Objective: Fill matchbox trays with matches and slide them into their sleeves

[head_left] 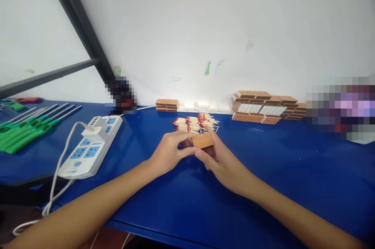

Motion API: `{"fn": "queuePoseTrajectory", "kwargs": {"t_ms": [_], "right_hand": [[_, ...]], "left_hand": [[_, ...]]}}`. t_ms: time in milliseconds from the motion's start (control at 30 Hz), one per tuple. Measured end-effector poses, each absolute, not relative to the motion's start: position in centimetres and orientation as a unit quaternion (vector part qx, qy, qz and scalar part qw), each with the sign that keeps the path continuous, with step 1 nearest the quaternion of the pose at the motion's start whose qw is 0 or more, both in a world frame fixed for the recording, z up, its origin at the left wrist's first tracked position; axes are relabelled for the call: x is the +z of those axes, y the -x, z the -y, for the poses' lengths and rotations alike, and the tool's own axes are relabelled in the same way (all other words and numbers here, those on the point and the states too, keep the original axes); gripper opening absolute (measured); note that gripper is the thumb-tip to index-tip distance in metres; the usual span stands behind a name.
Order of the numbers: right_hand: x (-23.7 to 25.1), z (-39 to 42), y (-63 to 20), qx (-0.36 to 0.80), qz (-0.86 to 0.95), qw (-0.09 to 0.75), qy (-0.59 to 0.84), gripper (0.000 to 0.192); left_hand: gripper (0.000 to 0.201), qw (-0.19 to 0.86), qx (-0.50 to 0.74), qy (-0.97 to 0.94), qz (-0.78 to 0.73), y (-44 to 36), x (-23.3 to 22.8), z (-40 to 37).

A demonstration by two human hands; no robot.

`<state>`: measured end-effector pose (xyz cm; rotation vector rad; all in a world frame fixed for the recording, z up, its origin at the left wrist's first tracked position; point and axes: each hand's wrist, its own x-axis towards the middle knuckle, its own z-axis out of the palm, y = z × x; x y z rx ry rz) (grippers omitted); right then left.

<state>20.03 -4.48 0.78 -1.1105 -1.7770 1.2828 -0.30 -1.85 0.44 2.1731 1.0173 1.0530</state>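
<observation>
Blue covers the whole table [263, 171], and a plain white wall stands behind it. I see both hands meeting in the middle, just above the table. Between them is a small brown matchbox [202, 140]. My left hand [168, 153] pinches its left end with the thumb and fingers. My right hand [222, 161] holds it from below and from the right, fingers curled around it. So both hands are closed on the same box, and neither is nearer than the other. The box lies long-ways from left to right, flat side up.

Just behind the box, near my fingertips, sits a pile of matches [196, 123] with red tips. More brown boxes [268, 106] are stacked by the wall to the right, well apart. A white power strip [92, 147] lies to the left.
</observation>
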Motion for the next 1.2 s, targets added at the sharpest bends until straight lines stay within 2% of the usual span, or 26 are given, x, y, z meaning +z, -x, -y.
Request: {"fn": "queuePoseTrajectory", "kwargs": {"t_ms": [133,233,333,567,833,1033,1200], "right_hand": [[1.3,4.5,-20.3,0.473,0.699,0.332,0.421,0.095],[0.9,3.5,-21.0,0.400,0.737,0.317,0.443,0.093],[0.3,2.5,-21.7,0.329,0.766,0.284,0.474,0.087],[-0.1,1.8,-22.2,0.280,0.797,0.252,0.472,0.075],[0.3,1.8,-22.3,0.255,0.814,0.236,0.465,0.057],[0.4,1.9,-22.2,0.234,0.819,0.233,0.470,0.049],[0.5,0.2,-23.5,0.138,0.818,0.275,0.486,0.033]], "left_hand": [[0.036,0.170,0.357,-0.843,-0.364,1.4,3.0,0.3],[0.028,0.110,0.242,-0.857,-0.441,4.1,5.8,-3.3],[0.027,0.031,0.241,-0.802,-0.545,7.6,7.5,-7.5],[0.022,-0.001,0.199,-0.769,-0.607,11.2,7.0,-12.6],[0.039,-0.015,0.210,-0.757,-0.618,11.1,6.5,-12.5],[0.029,-0.080,0.220,-0.764,-0.601,8.3,6.8,-9.6],[0.024,-0.096,0.235,-0.849,-0.463,3.8,4.0,-3.8]]}}
